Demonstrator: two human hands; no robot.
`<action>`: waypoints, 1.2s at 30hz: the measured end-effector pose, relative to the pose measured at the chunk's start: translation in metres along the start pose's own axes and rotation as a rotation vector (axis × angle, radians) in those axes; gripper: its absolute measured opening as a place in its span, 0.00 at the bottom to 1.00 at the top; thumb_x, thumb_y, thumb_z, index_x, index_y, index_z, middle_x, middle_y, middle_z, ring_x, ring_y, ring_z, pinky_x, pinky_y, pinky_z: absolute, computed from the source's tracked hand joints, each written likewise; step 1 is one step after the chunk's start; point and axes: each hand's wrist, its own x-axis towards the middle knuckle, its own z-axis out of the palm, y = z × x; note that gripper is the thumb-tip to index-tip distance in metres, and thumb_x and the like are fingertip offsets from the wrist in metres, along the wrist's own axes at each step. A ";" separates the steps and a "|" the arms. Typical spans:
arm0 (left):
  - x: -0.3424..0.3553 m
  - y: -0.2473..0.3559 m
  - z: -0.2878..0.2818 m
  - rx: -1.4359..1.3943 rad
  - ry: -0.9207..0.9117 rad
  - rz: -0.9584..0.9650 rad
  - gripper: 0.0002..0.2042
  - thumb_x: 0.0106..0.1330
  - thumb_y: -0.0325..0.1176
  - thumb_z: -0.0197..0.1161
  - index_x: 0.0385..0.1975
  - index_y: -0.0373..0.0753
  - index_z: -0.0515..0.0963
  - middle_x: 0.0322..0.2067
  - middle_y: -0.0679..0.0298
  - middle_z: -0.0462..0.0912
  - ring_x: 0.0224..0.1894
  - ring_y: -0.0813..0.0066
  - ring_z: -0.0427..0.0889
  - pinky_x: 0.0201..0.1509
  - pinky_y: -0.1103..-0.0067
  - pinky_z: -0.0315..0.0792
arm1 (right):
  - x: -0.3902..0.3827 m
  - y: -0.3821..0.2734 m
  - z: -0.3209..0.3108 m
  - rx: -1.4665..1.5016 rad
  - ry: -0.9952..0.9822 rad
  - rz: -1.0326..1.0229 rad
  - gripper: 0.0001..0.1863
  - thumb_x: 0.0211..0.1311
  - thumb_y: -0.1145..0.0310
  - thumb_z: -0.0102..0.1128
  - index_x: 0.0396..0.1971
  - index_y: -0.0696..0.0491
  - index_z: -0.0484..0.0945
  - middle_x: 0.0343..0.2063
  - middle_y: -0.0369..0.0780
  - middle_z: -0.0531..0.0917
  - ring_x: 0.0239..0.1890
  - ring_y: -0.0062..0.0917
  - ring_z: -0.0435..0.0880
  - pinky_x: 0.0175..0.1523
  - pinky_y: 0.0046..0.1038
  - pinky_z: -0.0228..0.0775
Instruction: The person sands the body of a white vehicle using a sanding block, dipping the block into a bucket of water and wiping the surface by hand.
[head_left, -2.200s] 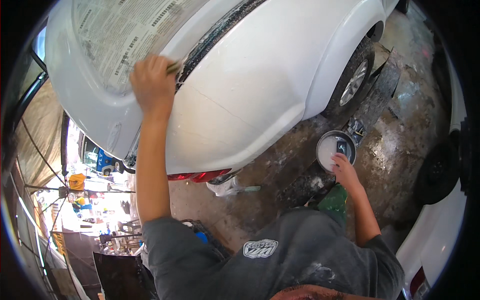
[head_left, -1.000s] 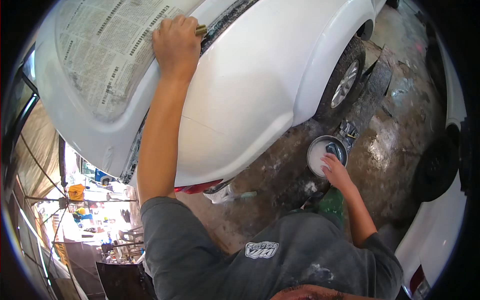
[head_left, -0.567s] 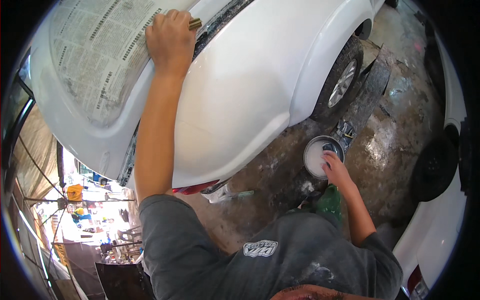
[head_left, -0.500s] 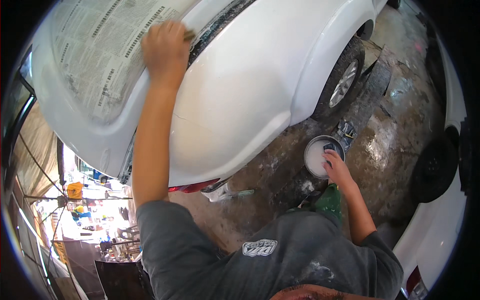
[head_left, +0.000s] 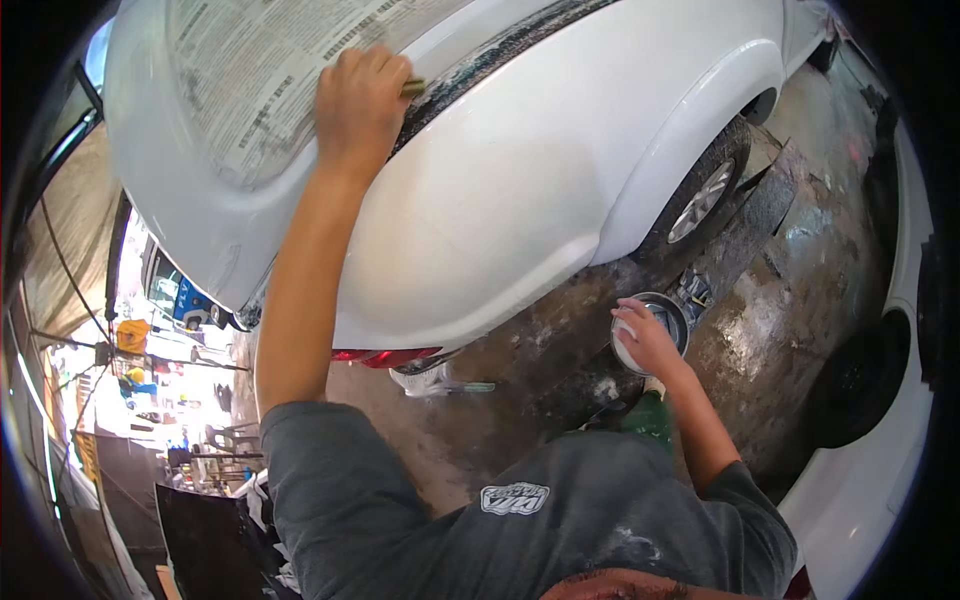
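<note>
My left hand (head_left: 360,110) grips a small olive-coloured pad (head_left: 412,89) against the grimy dark strip (head_left: 470,65) along the upper body of a white car (head_left: 520,180), beside a pane covered with newspaper (head_left: 245,80). My right hand (head_left: 645,335) is over a round metal bowl (head_left: 677,310) with whitish liquid and a dark object in it, its fingers apart and partly covering the bowl. Whether it touches the rim is unclear.
The car's wheel (head_left: 700,200) stands at right on a wet, stained floor (head_left: 750,320). Another white car (head_left: 845,505) with a black round part (head_left: 855,380) lines the right edge. A white bag (head_left: 420,380) lies below the tail light; bright clutter and a dark panel fill the lower left.
My left hand has shifted back and forth along the strip, staying on the pad. My right hand has risen slightly, covering more of the bowl. The view has shifted a little.
</note>
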 end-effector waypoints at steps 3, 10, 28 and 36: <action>-0.056 -0.018 -0.031 0.102 -0.082 -0.105 0.10 0.52 0.29 0.73 0.31 0.45 0.78 0.37 0.68 0.80 0.45 0.62 0.76 0.48 0.66 0.69 | 0.003 -0.020 0.005 0.056 -0.060 0.032 0.17 0.66 0.69 0.65 0.52 0.58 0.80 0.60 0.48 0.76 0.56 0.47 0.80 0.59 0.39 0.74; -0.132 0.019 -0.092 -0.306 0.010 -0.574 0.08 0.61 0.30 0.70 0.37 0.40 0.80 0.36 0.61 0.82 0.41 0.58 0.79 0.48 0.66 0.72 | 0.057 -0.147 0.013 0.166 0.068 -0.198 0.26 0.65 0.70 0.66 0.62 0.56 0.73 0.60 0.48 0.76 0.58 0.44 0.79 0.58 0.37 0.75; -0.246 0.144 -0.108 -1.877 0.307 -1.035 0.26 0.80 0.38 0.52 0.73 0.33 0.61 0.69 0.49 0.69 0.71 0.60 0.68 0.72 0.67 0.63 | 0.185 -0.288 0.028 -0.311 0.660 -0.775 0.24 0.57 0.79 0.64 0.56 0.53 0.82 0.52 0.43 0.86 0.59 0.42 0.81 0.62 0.42 0.71; -0.423 0.204 -0.059 -1.171 -0.668 -1.029 0.24 0.75 0.40 0.57 0.67 0.35 0.71 0.58 0.46 0.81 0.62 0.55 0.80 0.65 0.69 0.71 | 0.317 -0.273 0.005 -0.326 0.994 -0.798 0.17 0.57 0.78 0.66 0.48 0.55 0.84 0.47 0.42 0.85 0.49 0.39 0.84 0.56 0.39 0.75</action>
